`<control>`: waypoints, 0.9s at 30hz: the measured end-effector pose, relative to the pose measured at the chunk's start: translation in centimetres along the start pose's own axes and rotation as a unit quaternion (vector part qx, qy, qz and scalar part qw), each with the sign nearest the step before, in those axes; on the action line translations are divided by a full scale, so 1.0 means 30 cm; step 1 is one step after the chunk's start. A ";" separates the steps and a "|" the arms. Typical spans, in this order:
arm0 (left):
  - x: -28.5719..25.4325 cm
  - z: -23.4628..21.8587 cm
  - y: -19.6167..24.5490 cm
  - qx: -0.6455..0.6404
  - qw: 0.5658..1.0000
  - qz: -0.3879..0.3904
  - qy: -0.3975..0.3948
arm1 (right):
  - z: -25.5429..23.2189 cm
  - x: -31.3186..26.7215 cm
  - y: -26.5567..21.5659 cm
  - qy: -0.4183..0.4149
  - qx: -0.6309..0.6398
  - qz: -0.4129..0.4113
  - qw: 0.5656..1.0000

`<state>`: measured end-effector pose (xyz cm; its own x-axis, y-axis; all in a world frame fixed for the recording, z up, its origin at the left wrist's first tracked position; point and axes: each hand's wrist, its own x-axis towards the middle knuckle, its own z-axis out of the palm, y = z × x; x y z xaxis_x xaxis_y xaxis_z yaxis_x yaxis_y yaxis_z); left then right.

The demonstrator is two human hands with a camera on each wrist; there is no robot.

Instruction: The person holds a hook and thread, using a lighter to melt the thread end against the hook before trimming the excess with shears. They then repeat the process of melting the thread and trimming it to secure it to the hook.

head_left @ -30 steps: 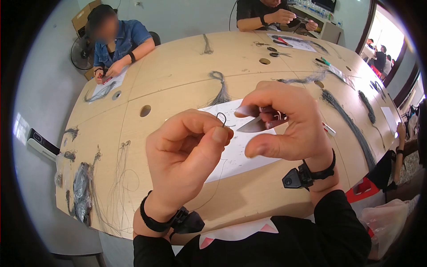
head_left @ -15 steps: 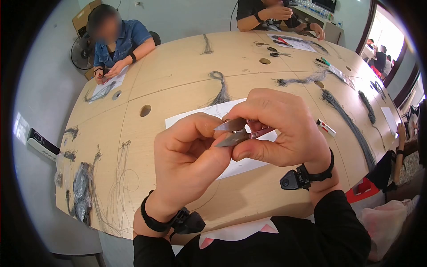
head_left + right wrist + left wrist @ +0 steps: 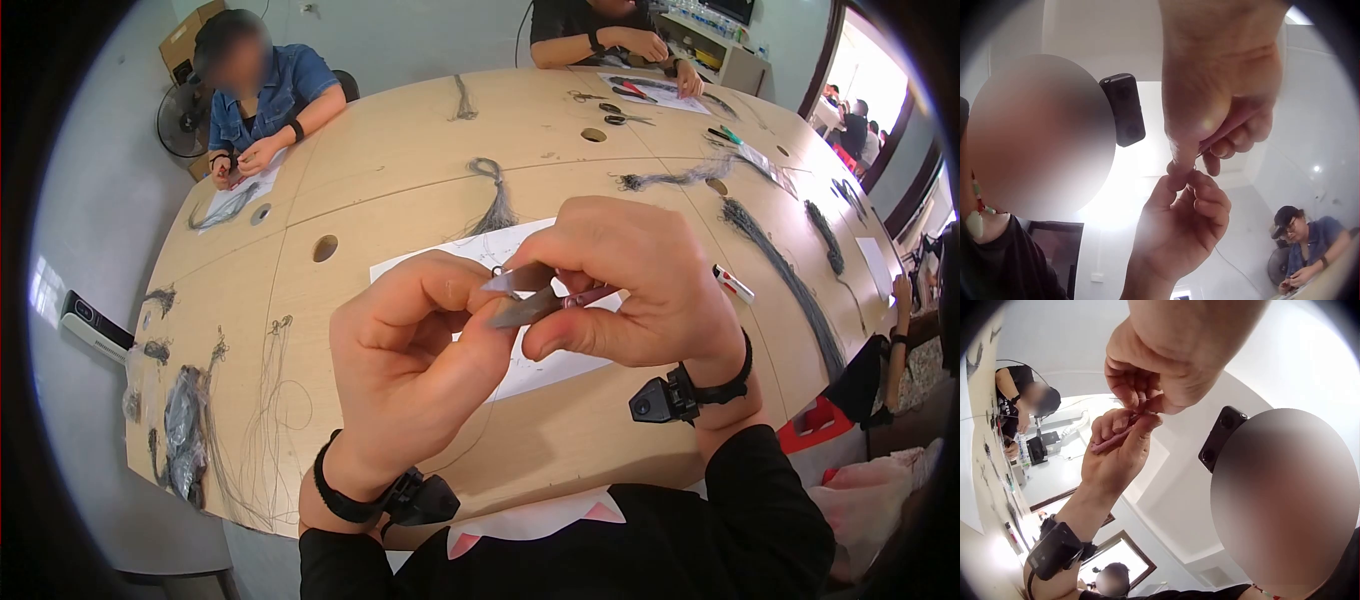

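Observation:
My left hand pinches a small dark wire loop between thumb and index finger; a thin strand hangs below it. My right hand holds small metal snips with reddish handles, the blades lying at the left fingertips. In the left wrist view the right hand has its fingers curled round the pink handle, touching the left hand. The right wrist view has the left hand meeting the right thumb from below. What lies between the blades is hidden.
White paper lies under the hands, with a tied grey bundle behind it. A marker and long strand bundles are at the right. Loose strands and a plastic bag lie left. Two people sit across the table.
The snips have moved left from beside the left hand to its fingertips, and the right fingers have closed around them. Over the last half second the left hand has shifted slightly left.

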<state>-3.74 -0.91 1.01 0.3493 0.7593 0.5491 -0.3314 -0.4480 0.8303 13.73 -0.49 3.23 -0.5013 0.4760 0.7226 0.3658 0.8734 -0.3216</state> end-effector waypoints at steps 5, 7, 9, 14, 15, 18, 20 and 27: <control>0.002 -0.007 -0.004 0.000 1.000 -0.013 -0.001 | 0.009 -0.001 -0.003 0.010 0.017 0.008 1.000; 0.003 -0.005 -0.003 0.041 0.999 0.006 -0.009 | 0.009 0.000 -0.004 0.018 -0.004 0.003 1.000; 0.003 0.001 -0.008 0.075 0.997 0.020 0.009 | 0.002 0.005 -0.009 0.032 -0.009 -0.001 0.999; 0.005 0.023 0.000 0.176 0.982 0.039 0.055 | -0.002 -0.010 -0.012 0.060 -0.006 0.038 0.997; 0.009 0.023 -0.006 0.207 0.974 0.078 0.053 | 0.006 -0.012 -0.013 0.046 0.020 0.056 0.997; 0.009 0.026 -0.017 0.228 0.965 0.122 0.053 | 0.016 -0.016 -0.008 0.047 0.051 0.062 0.996; 0.006 0.027 -0.016 0.218 0.966 0.128 0.057 | 0.020 -0.015 -0.009 0.061 0.055 0.051 0.995; 0.005 0.019 -0.005 0.101 0.991 0.063 0.065 | 0.025 -0.016 -0.002 0.072 0.047 0.098 0.991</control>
<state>-3.15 -0.98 1.03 0.1959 0.7399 0.6435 -0.1779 -0.6185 0.7654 13.36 -0.70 2.45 -0.3072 0.6240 0.7185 0.3663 0.7744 -0.5159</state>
